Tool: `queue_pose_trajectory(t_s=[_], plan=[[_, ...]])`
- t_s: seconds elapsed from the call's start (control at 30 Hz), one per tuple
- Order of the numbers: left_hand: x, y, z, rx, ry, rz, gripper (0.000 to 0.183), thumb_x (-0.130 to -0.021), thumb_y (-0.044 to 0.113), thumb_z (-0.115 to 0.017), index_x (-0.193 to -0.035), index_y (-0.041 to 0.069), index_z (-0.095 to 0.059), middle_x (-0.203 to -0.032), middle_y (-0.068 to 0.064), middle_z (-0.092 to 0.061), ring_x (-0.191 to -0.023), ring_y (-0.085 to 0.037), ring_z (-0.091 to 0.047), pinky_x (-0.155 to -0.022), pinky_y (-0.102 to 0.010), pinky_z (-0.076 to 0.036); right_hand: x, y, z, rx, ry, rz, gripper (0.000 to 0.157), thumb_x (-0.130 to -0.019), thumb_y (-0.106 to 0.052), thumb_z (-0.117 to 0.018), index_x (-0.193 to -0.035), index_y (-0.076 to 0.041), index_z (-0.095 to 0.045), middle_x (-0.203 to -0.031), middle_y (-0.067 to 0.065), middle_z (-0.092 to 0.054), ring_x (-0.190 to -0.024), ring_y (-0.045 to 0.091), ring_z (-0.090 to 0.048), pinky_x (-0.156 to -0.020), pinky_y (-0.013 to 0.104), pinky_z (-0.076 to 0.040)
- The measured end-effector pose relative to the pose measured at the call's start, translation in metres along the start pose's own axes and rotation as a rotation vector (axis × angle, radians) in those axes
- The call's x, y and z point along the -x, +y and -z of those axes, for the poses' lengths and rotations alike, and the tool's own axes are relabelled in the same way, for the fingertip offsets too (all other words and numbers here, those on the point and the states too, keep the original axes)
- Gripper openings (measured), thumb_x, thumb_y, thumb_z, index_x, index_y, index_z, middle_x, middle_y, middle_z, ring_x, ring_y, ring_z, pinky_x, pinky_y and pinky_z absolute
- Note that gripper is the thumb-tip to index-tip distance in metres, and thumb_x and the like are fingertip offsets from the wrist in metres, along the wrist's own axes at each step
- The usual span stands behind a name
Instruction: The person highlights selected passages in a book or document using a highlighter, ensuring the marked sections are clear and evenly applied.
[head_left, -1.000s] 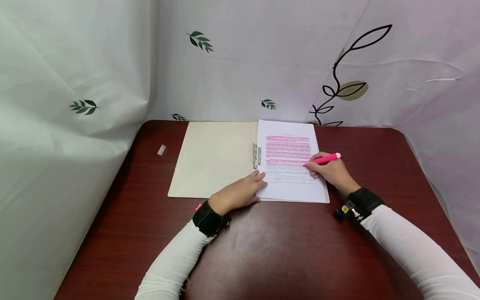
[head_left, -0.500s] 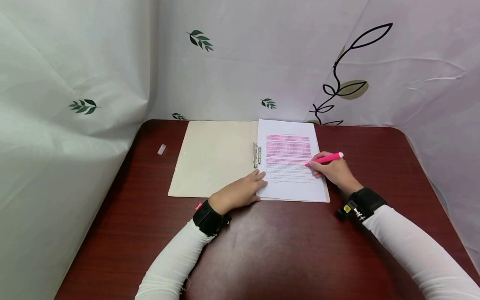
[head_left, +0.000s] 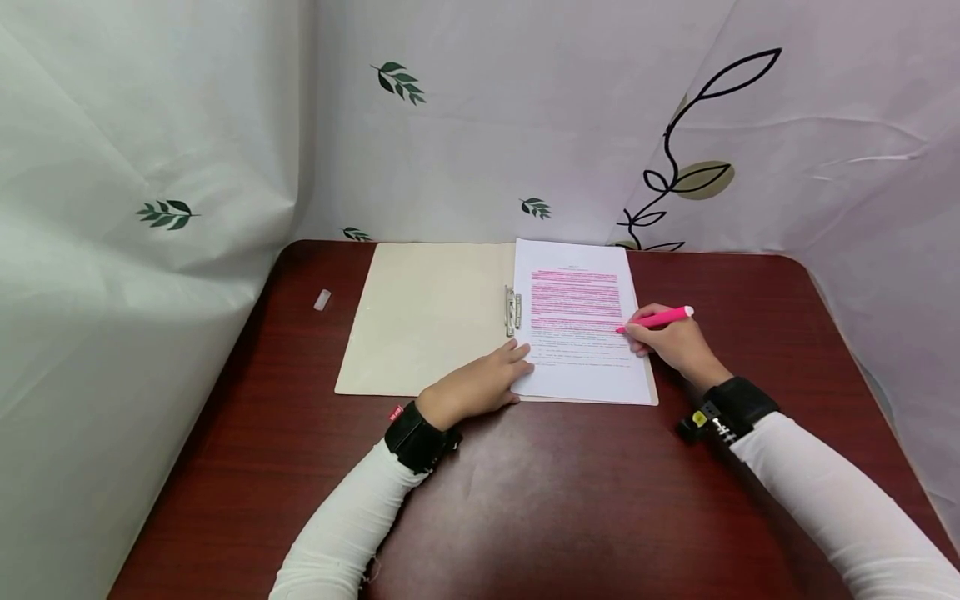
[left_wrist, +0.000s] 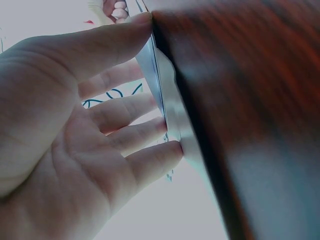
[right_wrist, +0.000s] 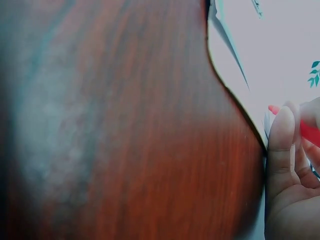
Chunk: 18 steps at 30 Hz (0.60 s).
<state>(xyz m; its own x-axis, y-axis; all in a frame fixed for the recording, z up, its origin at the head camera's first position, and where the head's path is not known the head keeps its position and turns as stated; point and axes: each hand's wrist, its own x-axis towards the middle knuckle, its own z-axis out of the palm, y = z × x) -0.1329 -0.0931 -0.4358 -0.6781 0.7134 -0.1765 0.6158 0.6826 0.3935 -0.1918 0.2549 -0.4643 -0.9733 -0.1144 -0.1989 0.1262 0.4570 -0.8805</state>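
Observation:
A pink highlighter (head_left: 663, 317) is pinched in my right hand (head_left: 675, 340), its tip at the right end of a text line on the printed sheet (head_left: 581, 383). Pink marks cover the upper lines of that sheet; the lower lines are plain. My left hand (head_left: 483, 385) rests with fingers spread on the sheet's lower left edge. Under the paper lies an open cream folder (head_left: 435, 321) with a metal clip (head_left: 513, 311) at its fold. In the right wrist view, thumb and fingers close around the highlighter (right_wrist: 311, 134). The left wrist view shows fingertips (left_wrist: 172, 150) on the paper's edge.
A small whitish eraser-like block (head_left: 322, 300) lies on the dark red wooden table (head_left: 570, 500), left of the folder. Pale curtains (head_left: 465, 125) with leaf prints hang behind the table and along both sides.
My right hand has slid slightly rightward with the highlighter, its tip moving along the line toward the sheet's right margin. The left hand has stayed in place.

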Motion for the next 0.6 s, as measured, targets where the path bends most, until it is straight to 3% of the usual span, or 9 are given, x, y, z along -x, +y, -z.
queue_pose_trajectory(t_s=[0.6], plan=[[-0.0001, 0.0001, -0.0005, 0.004, 0.001, 0.008, 0.05, -0.096, 0.016, -0.073, -0.142, 0.003, -0.058, -0.162, -0.02, -0.041, -0.154, -0.037, -0.032, -0.122, -0.044, -0.036, 0.0047, 0.0012, 0.0051, 0.0, 0.016, -0.001, 0.034, -0.096, -0.018, -0.074, -0.115, 0.007, -0.062, -0.082, 0.007, -0.07, -0.064, 0.009, -0.066, -0.064, 0.022, -0.06]])
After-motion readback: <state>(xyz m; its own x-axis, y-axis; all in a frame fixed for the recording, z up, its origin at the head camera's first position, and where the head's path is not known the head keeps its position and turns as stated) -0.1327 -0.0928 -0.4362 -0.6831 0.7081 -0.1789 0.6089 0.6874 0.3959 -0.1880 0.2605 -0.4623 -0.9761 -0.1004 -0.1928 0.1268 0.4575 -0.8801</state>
